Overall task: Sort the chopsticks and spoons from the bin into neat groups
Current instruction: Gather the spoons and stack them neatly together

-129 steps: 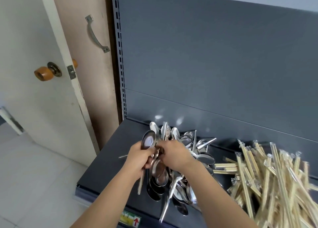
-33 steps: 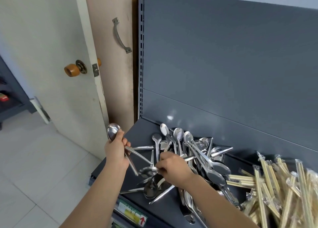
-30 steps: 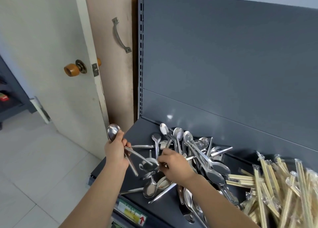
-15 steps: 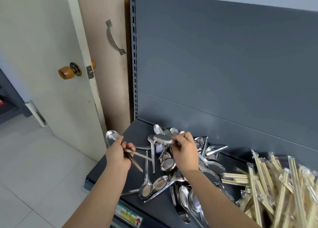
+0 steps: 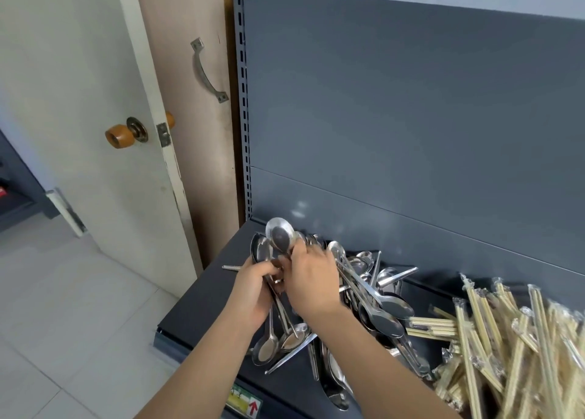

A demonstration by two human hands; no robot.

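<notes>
Both the left hand (image 5: 253, 287) and right hand (image 5: 311, 282) curl fingers round a spoon bundle (image 5: 280, 238), bowls above the knuckles.

spoons (image 5: 384, 315): polished metal, mirror-glossy. chopsticks (image 5: 519, 339): pale wood in clear glossy plastic sleeves. shelf (image 5: 202, 308): dark grey painted metal, matt, smooth. door knob (image 5: 118, 136): orange-brown, glossy. door handle (image 5: 207, 70): dull metal.

I see left hand (image 5: 253, 287) curled round spoon bunch (image 5: 280, 240); right hand (image 5: 311, 281) just right of bunch, pinching it too.
</notes>
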